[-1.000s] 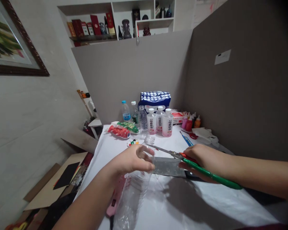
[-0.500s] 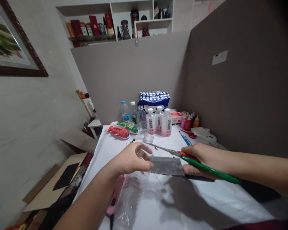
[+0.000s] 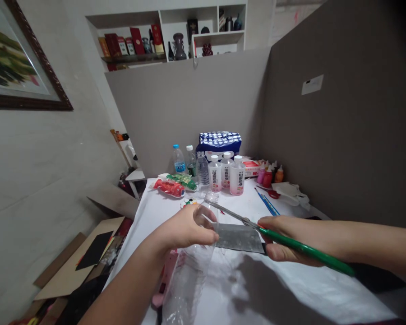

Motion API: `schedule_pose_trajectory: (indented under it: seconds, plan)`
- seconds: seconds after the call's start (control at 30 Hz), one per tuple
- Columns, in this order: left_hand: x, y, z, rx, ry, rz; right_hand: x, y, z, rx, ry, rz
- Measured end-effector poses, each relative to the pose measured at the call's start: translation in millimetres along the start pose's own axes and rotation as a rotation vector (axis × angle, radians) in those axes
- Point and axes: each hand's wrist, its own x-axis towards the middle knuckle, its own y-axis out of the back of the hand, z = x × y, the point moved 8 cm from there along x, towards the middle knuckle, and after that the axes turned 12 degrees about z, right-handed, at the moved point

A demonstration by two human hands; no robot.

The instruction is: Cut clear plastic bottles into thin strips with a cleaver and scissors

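Head camera, and the clear plastic (image 3: 203, 259) sits at twelve o'clock above the desk (image 3: 219, 298), the left hand's (image 3: 186, 228) fingers curled around its rounded, open upper part. It looks feather-light, thin and springy, smooth enough to slip, likely to dent if squeezed; a loose wrap just below the rim seems the best hold. Over at one o'clock, the right hand's (image 3: 291, 232) fingers grip the scissors (image 3: 297, 246): slim, stiff metal, glossy green handle, blades near the rim. Beneath, a flat, scuffed grey cleaver blade (image 3: 242, 238).
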Motion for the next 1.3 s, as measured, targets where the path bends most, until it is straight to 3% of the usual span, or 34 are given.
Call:
schedule_pose_trajectory:
  seconds: [0.27,0.57,0.77,1.07,1.17,1.3]
  plan:
    - [0.2,1.7,5.8,0.124,-0.091,-0.025,4.1,23.9,-5.2,-0.195,0.057,0.131]
    - [5.0,-2.4,-0.8,0.09,-0.064,-0.05,10.3,7.4,-3.6,-0.158,0.135,0.104]
    - [2.6,0.9,3.4,0.099,-0.08,-0.05,18.0,13.2,5.6,-0.203,0.048,0.217]
    - [-2.1,0.1,9.3,0.105,-0.08,-0.118,13.9,13.3,-1.6,-0.249,-0.095,0.183]
    - [-2.8,0.6,11.4,0.061,-0.083,-0.157,16.2,10.3,-4.2,-0.253,-0.056,0.219]
    - [1.7,3.1,6.6,0.057,-0.039,-0.124,19.4,8.5,3.9,-0.237,-0.042,0.261]
